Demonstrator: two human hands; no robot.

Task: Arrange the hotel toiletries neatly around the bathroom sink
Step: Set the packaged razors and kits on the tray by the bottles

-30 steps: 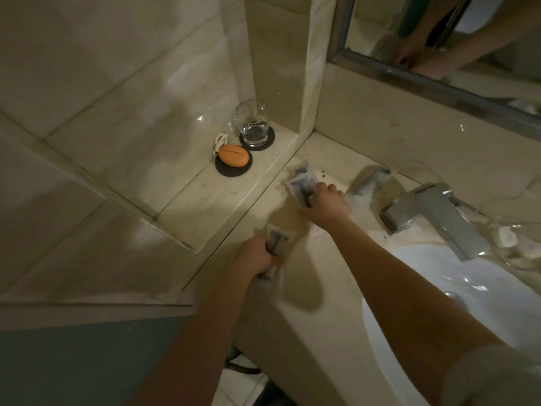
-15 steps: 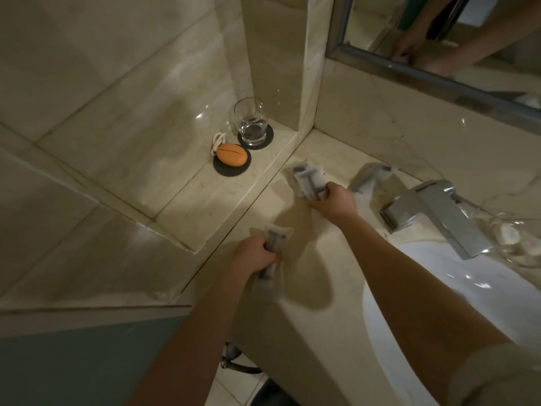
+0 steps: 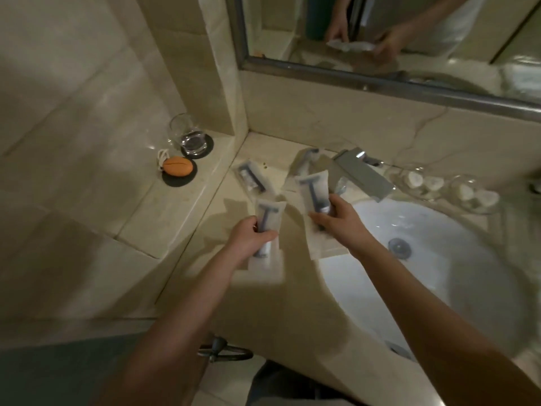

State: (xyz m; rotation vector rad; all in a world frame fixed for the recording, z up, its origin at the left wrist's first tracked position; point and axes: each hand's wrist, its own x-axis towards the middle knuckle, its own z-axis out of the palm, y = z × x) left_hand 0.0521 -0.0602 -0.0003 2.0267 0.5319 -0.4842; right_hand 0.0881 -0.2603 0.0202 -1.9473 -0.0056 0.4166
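My left hand [image 3: 248,238] grips a clear packet with a dark razor [image 3: 268,218] inside, held above the marble counter [image 3: 205,259]. My right hand [image 3: 339,221] grips a second razor packet [image 3: 311,189] over the counter beside the white sink [image 3: 439,259]. A third packet [image 3: 251,178] lies flat on the counter near the corner. A fourth packet [image 3: 306,161] lies against the back wall, left of the chrome faucet [image 3: 363,174].
On the lower ledge at left stand a glass tumbler [image 3: 187,133] on a dark coaster and an orange oval soap [image 3: 177,166] on another coaster. Clear dishes with white items [image 3: 445,186] sit right of the faucet. A mirror [image 3: 380,33] hangs above.
My right hand has lifted a razor packet off the counter and drawn it back toward the sink. My left hand has raised its packet upright. The camera view has shifted right.
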